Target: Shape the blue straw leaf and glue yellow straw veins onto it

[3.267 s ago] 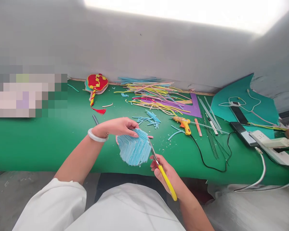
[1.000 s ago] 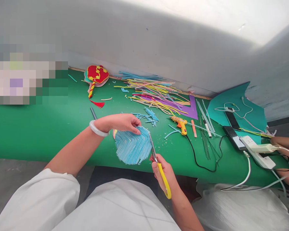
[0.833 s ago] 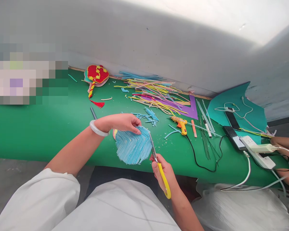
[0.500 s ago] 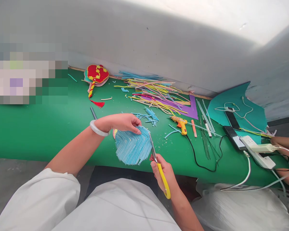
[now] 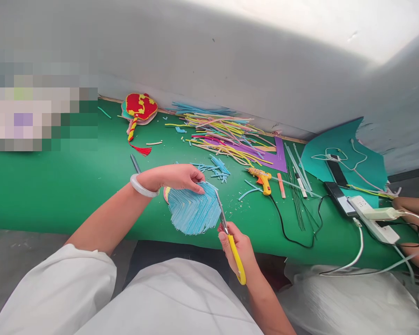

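Observation:
Between the thumb and fingers of my left hand (image 5: pixel 188 178) is the top edge of a rounded panel of blue strips (image 5: pixel 194 211), laid in a chevron pattern. My right hand (image 5: pixel 238 246) grips a pair of yellow-handled scissors (image 5: pixel 236 256). Their metal blades point up along the panel's right edge. Part of a pink and yellow rounded piece (image 5: pixel 166 195) shows behind the panel at its left. Cut blue strips (image 5: pixel 218 168) lie on the green table just beyond my left hand.
A glue gun (image 5: pixel 260 179) with a black cord lies to the right. Behind are piled colored strips (image 5: pixel 226 135) and a red fan-shaped piece (image 5: pixel 141 106) with a tassel. A power strip (image 5: pixel 373 218), phones and white cables sit at right, near another person's arm (image 5: pixel 414 208).
The blue panel has tilted slightly, its lower edge rising and shifting a little right. Both hands stay almost in place, with the scissors still at the right edge.

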The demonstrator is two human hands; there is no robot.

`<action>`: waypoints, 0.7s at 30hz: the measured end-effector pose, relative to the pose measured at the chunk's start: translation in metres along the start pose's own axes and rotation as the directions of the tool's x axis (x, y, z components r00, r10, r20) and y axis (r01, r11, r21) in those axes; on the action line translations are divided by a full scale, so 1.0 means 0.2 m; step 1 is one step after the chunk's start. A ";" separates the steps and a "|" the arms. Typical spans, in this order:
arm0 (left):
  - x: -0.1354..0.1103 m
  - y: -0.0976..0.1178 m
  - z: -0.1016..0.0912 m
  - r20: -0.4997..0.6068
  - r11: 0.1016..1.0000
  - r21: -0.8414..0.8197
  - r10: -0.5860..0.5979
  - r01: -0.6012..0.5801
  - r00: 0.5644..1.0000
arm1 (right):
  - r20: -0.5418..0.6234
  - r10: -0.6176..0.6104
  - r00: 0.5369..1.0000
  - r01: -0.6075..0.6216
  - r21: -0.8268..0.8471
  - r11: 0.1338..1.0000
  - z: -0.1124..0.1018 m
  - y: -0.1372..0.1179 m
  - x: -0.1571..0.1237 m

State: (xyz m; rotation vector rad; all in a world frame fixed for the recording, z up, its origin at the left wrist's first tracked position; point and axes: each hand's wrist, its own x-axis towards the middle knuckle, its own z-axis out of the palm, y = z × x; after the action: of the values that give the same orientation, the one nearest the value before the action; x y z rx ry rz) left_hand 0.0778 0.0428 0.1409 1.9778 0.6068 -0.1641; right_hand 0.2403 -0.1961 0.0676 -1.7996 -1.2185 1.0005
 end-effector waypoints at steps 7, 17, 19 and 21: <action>-0.01 0.02 0.01 0.016 1.000 -0.024 -0.015 0.015 1.000 | 0.046 0.005 0.999 -0.004 -0.012 1.000 0.00 0.01 0.01; 0.00 0.04 0.03 0.062 1.000 0.018 0.005 -0.006 0.998 | 0.074 -0.040 0.996 0.038 0.027 0.999 0.00 -0.01 0.03; -0.01 0.05 0.03 0.063 1.000 0.016 0.000 -0.001 0.998 | 0.086 -0.041 0.995 0.037 0.042 0.998 0.00 -0.01 0.03; -0.01 0.05 0.04 0.062 1.000 0.013 -0.001 0.000 0.998 | 0.093 -0.042 0.995 0.038 0.052 0.998 0.00 -0.02 0.03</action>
State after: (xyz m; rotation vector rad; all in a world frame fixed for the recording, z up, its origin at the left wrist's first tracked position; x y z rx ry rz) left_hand 0.0827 0.0322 0.1469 1.9780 0.5670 -0.2291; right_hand 0.2408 -0.1894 0.0695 -1.6995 -1.2704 1.0947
